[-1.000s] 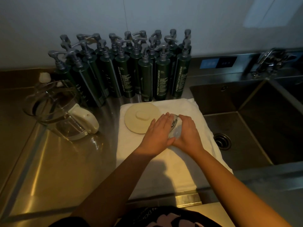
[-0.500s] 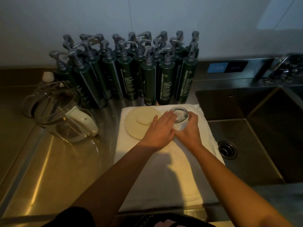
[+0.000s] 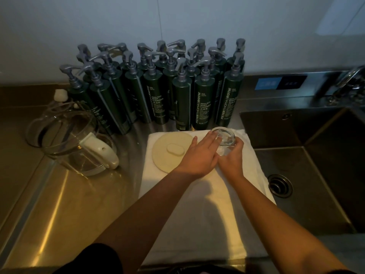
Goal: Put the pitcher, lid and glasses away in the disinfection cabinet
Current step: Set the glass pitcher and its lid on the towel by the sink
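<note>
A clear glass (image 3: 225,140) stands mouth-up at the far right of a white towel (image 3: 199,210). My right hand (image 3: 231,159) curls around its near side and grips it. My left hand (image 3: 199,155) lies with straight fingers against the glass's left side. A round cream lid (image 3: 168,150) rests flat on the towel just left of my hands. The clear pitcher (image 3: 67,139) with a white handle lies tilted on the steel counter at the left.
Several dark green pump bottles (image 3: 158,91) stand in a cluster against the back wall. A deep steel sink (image 3: 308,167) with a drain (image 3: 280,185) lies to the right, a tap (image 3: 349,84) behind it. The steel counter (image 3: 59,204) spreads left.
The glass has turned from lying on its side under both hands to standing mouth-up. My hands shifted slightly toward the bottles with it.
</note>
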Tool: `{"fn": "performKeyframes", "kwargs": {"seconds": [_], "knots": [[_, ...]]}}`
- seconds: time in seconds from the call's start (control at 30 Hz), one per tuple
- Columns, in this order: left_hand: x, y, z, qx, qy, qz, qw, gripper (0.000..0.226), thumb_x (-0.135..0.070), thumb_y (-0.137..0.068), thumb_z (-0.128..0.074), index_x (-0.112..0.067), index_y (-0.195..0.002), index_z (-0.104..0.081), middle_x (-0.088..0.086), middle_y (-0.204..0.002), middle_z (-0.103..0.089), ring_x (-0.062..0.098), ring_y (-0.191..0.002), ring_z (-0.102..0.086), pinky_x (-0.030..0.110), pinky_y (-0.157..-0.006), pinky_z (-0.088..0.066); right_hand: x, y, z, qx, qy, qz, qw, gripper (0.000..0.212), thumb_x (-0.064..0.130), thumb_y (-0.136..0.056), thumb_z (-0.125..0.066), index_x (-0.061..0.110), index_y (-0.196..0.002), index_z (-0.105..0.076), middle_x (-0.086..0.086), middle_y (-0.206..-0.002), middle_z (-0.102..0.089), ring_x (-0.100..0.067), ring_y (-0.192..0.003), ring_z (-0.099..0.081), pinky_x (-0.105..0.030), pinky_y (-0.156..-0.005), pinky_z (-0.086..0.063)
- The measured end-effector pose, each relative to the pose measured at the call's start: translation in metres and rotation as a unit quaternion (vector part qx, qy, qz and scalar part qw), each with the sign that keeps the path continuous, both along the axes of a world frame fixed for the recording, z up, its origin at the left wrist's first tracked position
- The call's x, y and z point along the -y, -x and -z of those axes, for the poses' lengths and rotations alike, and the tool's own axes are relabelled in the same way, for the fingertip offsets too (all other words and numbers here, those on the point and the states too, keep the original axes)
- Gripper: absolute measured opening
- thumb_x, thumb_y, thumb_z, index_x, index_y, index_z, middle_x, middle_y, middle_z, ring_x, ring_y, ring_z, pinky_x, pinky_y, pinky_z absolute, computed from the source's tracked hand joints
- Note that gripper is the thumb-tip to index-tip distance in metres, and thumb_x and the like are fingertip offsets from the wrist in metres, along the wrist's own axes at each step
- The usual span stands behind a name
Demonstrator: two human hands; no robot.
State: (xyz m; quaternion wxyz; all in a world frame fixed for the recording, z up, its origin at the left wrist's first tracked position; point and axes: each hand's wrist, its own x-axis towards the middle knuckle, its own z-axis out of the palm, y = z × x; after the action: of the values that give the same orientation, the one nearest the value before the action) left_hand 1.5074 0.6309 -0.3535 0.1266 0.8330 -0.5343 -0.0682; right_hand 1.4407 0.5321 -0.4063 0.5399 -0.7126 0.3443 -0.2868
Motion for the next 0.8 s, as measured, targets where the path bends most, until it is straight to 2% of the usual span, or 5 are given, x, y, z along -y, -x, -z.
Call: {"fn": "performKeyframes", "kwargs": {"seconds": [0.17,0.33,0.53,0.8], "knots": [[-0.002,0.003,0.005,-0.001,-0.001,0.031,1.000,0.052,-0.021,-0.097,-0.038,-0.014,-0.147,-0.024,0.002,-0.157,-0.010,0.014,-0.144,-0.002,0.042,-0.114,-0.003,0.000,0.007,0.012,-0.002,-0.007,-0.008,1.000,0.090,0.019,-0.071,-0.080,0.017,-0.138,-0.020,-0.003,-0.132,-0.042,-0.012,-0.114,-0.046,-0.019,-0.091,-0.038],[-0.005,0.004,0.009,-0.011,0.002,0.031,0.999,0.053,-0.019,-0.096,-0.038,-0.015,-0.147,-0.023,0.001,-0.158,-0.008,0.013,-0.144,0.001,0.041,-0.114,-0.002,0.002,0.008,0.019,-0.022,-0.008,-0.028,0.999,0.098,0.028,-0.066,-0.083,0.030,-0.137,-0.016,-0.003,-0.136,-0.041,-0.018,-0.121,-0.046,-0.035,-0.102,-0.042],[-0.005,0.006,0.010,-0.009,-0.003,0.021,1.000,0.056,-0.019,-0.096,-0.038,-0.017,-0.148,-0.019,0.000,-0.158,-0.004,0.013,-0.144,0.003,0.039,-0.114,0.000,0.002,0.010,0.020,-0.045,0.011,-0.039,0.998,0.105,0.034,-0.066,-0.082,0.031,-0.142,-0.010,-0.004,-0.143,-0.036,-0.019,-0.127,-0.041,-0.033,-0.104,-0.039],[-0.003,0.005,0.013,0.007,-0.018,0.011,1.000,0.056,-0.022,-0.097,-0.036,-0.015,-0.149,-0.016,0.001,-0.158,-0.002,0.014,-0.144,0.005,0.040,-0.114,-0.001,0.006,0.009,0.027,-0.051,0.050,-0.047,0.996,0.098,0.028,-0.073,-0.077,0.026,-0.145,-0.010,-0.005,-0.149,-0.030,-0.020,-0.133,-0.035,-0.033,-0.107,-0.035]]}}
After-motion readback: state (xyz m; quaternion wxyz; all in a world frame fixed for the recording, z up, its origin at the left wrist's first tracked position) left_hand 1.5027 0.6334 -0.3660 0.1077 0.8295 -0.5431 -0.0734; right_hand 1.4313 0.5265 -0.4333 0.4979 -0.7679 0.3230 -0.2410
